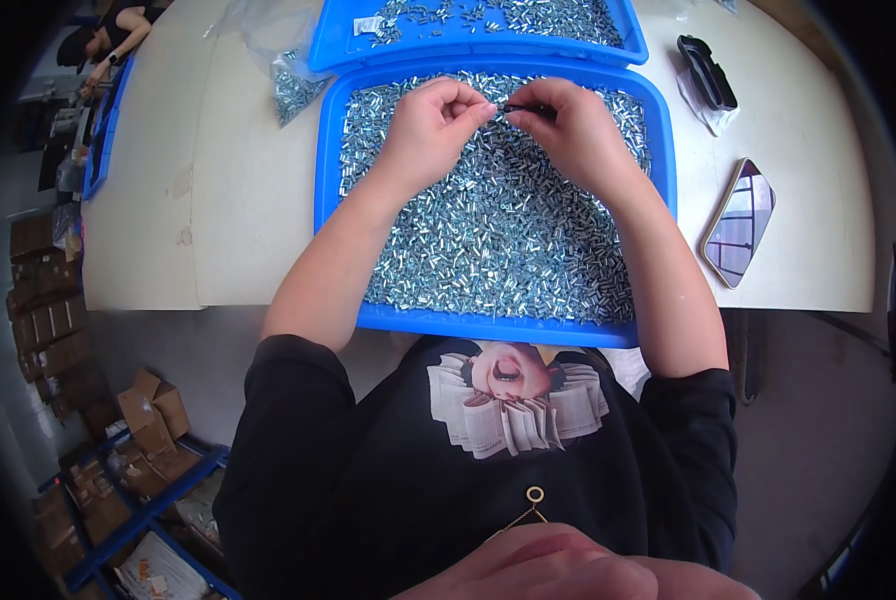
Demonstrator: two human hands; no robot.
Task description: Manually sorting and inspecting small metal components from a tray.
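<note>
A blue plastic tray (326,230) in front of me holds a thick layer of small silver metal cylinders (488,240). Over its far half, my left hand (430,128) is closed in a pinch, thumb against forefinger, on a tiny metal part that its fingertips mostly cover. My right hand (580,135) grips a slim black tool (535,108), its tip pointing toward the left fingertips. The two hands nearly meet, with a narrow gap between them. Most of the tool lies hidden within the right fingers.
Behind stands a second blue tray (478,45) with scattered metal cylinders. A clear bag of parts (296,92) lies left of the trays. On the right are an open black case (708,75) and a phone (739,222). Another person (118,40) works at far left; cardboard boxes (153,410) stand below.
</note>
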